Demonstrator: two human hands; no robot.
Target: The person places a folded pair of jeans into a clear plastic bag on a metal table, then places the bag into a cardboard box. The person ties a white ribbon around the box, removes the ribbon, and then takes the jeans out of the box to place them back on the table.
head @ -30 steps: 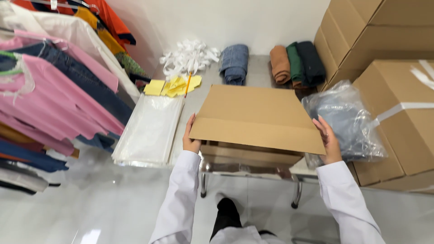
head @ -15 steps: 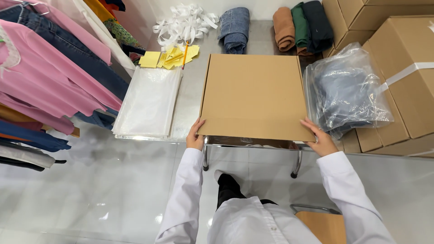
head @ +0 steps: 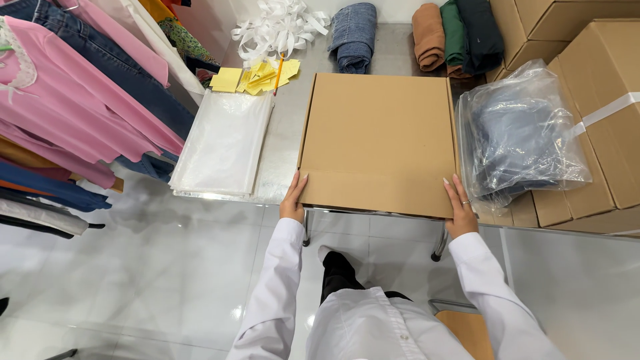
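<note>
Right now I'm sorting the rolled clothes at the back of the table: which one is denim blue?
The blue denim roll, lying alone beside the white ribbons; the brown roll, green roll and dark roll sit bunched together.
</note>
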